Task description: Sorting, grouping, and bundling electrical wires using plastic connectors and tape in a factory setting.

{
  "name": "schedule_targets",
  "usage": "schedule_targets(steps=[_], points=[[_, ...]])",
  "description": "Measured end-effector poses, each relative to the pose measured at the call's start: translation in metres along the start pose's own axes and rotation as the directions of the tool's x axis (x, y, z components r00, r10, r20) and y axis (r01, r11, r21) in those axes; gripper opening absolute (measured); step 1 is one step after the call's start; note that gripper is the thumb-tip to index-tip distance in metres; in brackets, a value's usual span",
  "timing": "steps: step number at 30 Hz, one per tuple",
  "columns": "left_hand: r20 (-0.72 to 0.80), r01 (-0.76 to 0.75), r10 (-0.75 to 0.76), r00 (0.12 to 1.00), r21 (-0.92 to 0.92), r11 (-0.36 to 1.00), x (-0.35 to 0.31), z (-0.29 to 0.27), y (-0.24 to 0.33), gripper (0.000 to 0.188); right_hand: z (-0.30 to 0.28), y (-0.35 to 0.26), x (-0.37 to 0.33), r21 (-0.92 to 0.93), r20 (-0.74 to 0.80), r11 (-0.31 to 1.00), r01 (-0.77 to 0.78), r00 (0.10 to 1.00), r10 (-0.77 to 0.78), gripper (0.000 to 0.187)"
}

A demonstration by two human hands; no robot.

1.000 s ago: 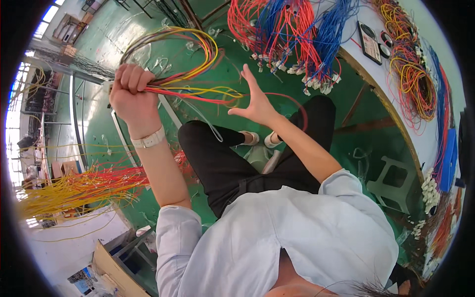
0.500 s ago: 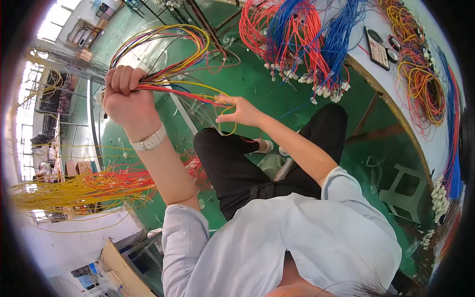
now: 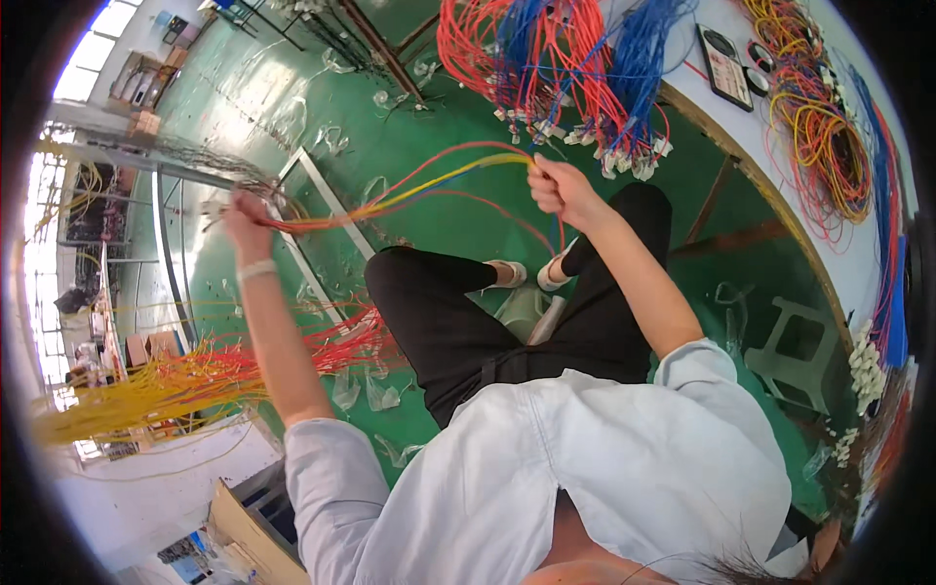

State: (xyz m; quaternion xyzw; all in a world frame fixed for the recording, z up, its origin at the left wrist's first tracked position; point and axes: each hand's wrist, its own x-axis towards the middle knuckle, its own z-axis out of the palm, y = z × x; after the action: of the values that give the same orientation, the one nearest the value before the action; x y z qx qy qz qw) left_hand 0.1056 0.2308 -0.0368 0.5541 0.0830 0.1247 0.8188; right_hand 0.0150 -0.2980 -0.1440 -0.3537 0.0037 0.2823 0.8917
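A bundle of thin wires [image 3: 429, 181], mostly red and yellow with some blue, stretches between my two hands above the green floor. My left hand [image 3: 248, 216], blurred by motion, is closed around one end, and short wire ends stick out beyond it. On the other side my right hand [image 3: 564, 189] grips the bundle in a closed fist. A red wire and a blue one hang down just below the right fist. One red wire bows away beneath the rest.
Red and blue wire bunches with white connectors [image 3: 624, 146] hang over the white table's edge [image 3: 780, 210]. A black-framed device [image 3: 724, 66] and yellow-orange wire coils [image 3: 819, 146] lie on it. Yellow and red wires [image 3: 195, 375] spread at left. A green stool [image 3: 795, 356] stands at right.
The wire loop above my left hand has opened out into a stretched length. My right hand has moved right and up and closed on the bundle; the left has shifted slightly down.
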Motion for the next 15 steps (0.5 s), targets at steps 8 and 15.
schedule_targets(steps=[8, 15], points=[[0.177, 0.368, -0.362, 0.915, -0.003, 0.93, -0.161, 0.18, -0.174, 0.026, 0.111, 0.052, 0.03, -0.899, 0.051, 0.335, 0.28, 0.83, -0.556, 0.021], [0.338, 0.534, -0.448, 0.828, -0.231, 0.813, -0.174, 0.209, -0.156, 0.036, 0.112, 0.058, 0.03, -0.965, 0.034, 0.197, 0.172, 0.83, -0.557, 0.022]])
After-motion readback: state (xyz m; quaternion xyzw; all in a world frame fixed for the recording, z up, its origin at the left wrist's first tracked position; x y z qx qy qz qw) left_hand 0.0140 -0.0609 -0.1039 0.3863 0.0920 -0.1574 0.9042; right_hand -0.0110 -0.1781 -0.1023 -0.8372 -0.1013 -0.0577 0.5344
